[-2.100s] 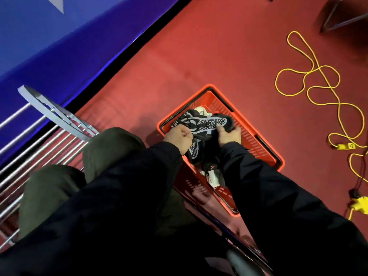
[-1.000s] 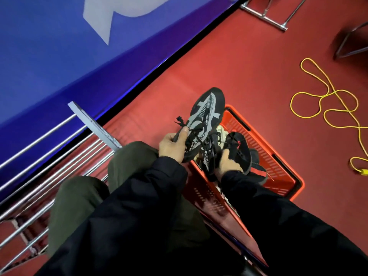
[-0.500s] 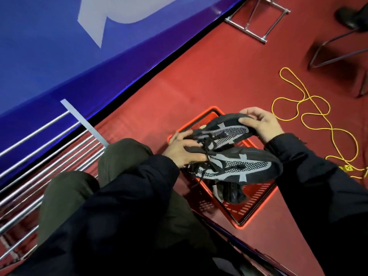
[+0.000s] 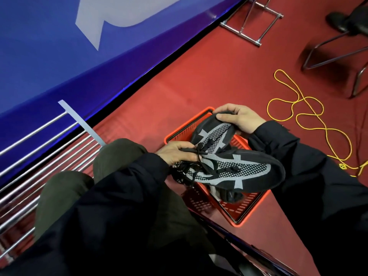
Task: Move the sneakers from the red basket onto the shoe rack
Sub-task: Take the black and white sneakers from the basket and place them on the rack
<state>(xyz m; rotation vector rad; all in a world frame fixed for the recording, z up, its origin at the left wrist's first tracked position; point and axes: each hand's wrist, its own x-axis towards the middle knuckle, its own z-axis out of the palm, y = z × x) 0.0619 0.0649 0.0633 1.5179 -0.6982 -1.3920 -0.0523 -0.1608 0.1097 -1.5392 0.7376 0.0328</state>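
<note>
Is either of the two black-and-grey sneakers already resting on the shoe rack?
No. Both sneakers are held above the red basket by the left hand and right hand; the shoe rack bars hold none.

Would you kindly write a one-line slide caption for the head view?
Both hands, left hand and right hand, hold two black-and-grey sneakers above the red basket, beside the shoe rack.

Both sneakers held above the red basket (image 4: 180,130)

I see my left hand (image 4: 175,154) gripping the laces of the near sneaker (image 4: 235,172) and my right hand (image 4: 239,118) curled round the toe of the far sneaker (image 4: 211,136); the shoe rack (image 4: 45,140) stands left
</note>
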